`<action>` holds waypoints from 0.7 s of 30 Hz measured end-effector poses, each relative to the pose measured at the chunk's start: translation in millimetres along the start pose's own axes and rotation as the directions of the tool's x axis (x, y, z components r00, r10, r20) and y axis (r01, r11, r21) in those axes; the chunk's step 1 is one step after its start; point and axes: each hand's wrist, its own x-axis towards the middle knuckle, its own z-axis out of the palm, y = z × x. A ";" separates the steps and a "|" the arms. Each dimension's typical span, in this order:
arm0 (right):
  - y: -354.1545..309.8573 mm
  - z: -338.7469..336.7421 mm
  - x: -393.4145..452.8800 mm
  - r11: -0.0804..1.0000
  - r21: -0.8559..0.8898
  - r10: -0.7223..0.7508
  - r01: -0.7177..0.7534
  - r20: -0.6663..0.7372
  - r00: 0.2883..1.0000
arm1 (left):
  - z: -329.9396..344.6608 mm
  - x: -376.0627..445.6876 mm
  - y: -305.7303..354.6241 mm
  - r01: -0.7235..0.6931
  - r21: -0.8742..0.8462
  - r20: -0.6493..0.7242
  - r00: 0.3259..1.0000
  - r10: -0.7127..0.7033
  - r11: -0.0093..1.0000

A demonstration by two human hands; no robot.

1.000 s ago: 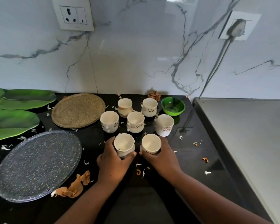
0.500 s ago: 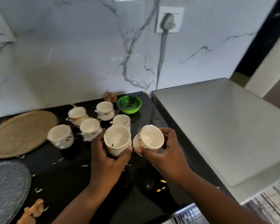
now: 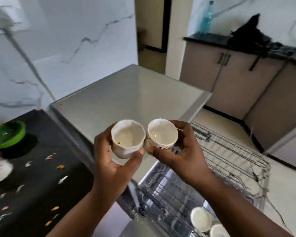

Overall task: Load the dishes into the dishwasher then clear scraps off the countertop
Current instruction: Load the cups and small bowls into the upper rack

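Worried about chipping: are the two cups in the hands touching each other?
Touching. The head view shows the left cup and the right cup with rims meeting and no gap, each held by the left hand and the right hand.

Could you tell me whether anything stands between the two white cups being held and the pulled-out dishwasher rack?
Nothing visible does. The two white ceramic cups are held above the open wire dishwasher rack, whose near wires look free; two white items sit lower down.

Soft, even daylight fills my view, brightest on the pale wall and floor at right. The cups in my hands stay fairly sharp, with a small glint in the right-hand cup [image 3: 162, 135]. Motion blur smears the edges, and wide-angle bending tilts the walls.
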 end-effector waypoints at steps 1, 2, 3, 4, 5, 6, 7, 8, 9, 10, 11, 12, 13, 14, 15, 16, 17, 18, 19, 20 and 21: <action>4.2 -18.1 -0.9 1.000 0.004 0.005 -0.005 -0.022 1.000 | 18.1 -0.5 3.9 -0.018 0.020 0.037 0.999 0.018 1.000; 9.9 -39.6 -2.1 1.000 0.021 0.015 -0.014 -0.047 0.999 | 40.1 -1.1 7.7 -0.027 0.035 0.069 0.997 0.024 0.999; 16.8 -59.6 -3.2 0.999 0.037 0.030 -0.028 -0.070 0.997 | 61.5 -2.2 12.7 -0.025 0.043 0.099 0.995 0.021 0.999; 23.6 -78.1 -4.2 0.997 0.054 0.052 -0.047 -0.086 0.995 | 81.6 -4.1 15.3 -0.009 0.045 0.127 0.992 0.003 0.999; 31.6 -95.3 -5.0 0.995 0.066 0.074 -0.068 -0.102 0.992 | 101.1 -6.5 18.1 0.017 0.037 0.158 0.987 -0.022 0.999; 39.6 -108.0 -5.4 0.993 0.083 0.097 -0.088 -0.113 0.989 | 115.9 -8.7 18.2 0.049 0.025 0.188 0.981 -0.053 0.999; 48.8 -120.4 -6.6 0.988 0.105 0.126 -0.113 -0.126 0.984 | 131.4 -11.9 18.0 0.084 0.020 0.219 0.972 -0.086 0.996; 58.6 -131.0 -8.6 0.981 0.133 0.162 -0.144 -0.139 0.977 | 145.7 -15.4 15.8 0.116 0.020 0.248 0.962 -0.118 0.993; 69.3 -139.8 -11.0 0.970 0.164 0.203 -0.179 -0.145 0.968 | 158.8 -19.6 13.5 0.154 0.026 0.272 0.950 -0.155 0.988; 80.9 -147.2 -14.3 0.957 0.195 0.246 -0.217 -0.144 0.958 | 170.2 -24.6 9.3 0.197 0.034 0.292 0.936 -0.198 0.980; 91.4 -151.4 -17.7 0.941 0.224 0.289 -0.254 -0.136 0.948 | 178.2 -29.6 5.8 0.240 0.046 0.310 0.919 -0.243 0.970; 102.7 -155.0 -21.1 0.919 0.256 0.338 -0.299 -0.123 0.933 | 185.9 -35.4 -0.2 0.285 0.068 0.325 0.900 -0.291 0.956; 113.4 -156.9 -24.3 0.894 0.283 0.390 -0.348 -0.104 0.915 | 192.0 -41.1 -6.1 0.329 0.096 0.335 0.878 -0.342 0.940; 123.6 -155.5 -27.6 0.856 0.314 0.455 -0.410 -0.082 0.887 | 195.1 -46.9 -14.2 0.373 0.129 0.339 0.854 -0.395 0.919; 133.1 -152.3 -30.9 0.805 0.348 0.527 -0.481 -0.047 0.848 | 196.8 -52.2 -22.4 0.418 0.164 0.340 0.826 -0.449 0.893; 142.3 -147.4 -34.1 0.743 0.377 0.598 -0.553 -0.003 0.802 | 197.1 -57.6 -31.8 0.464 0.189 0.336 0.797 -0.501 0.865; 153.2 -140.8 -37.3 0.678 0.399 0.658 -0.617 0.043 0.751 | 197.3 -63.5 -41.8 0.519 0.201 0.330 0.763 -0.556 0.831; 163.4 -133.3 -39.9 0.611 0.416 0.711 -0.674 0.087 0.698 | 196.9 -69.7 -54.4 0.583 0.203 0.317 0.721 -0.616 0.787; 174.0 -125.8 -41.5 0.540 0.429 0.758 -0.724 0.126 0.640 | 196.4 -73.8 -63.1 0.653 0.201 0.297 0.669 -0.681 0.730; 183.5 -118.8 -41.9 0.465 0.441 0.798 -0.768 0.167 0.579 | 195.2 -77.2 -75.2 0.724 0.210 0.269 0.603 -0.751 0.657; 192.7 -113.2 -40.6 0.398 0.441 0.829 -0.805 0.202 0.521 | 194.0 -78.4 -85.2 0.786 0.226 0.246 0.525 -0.815 0.575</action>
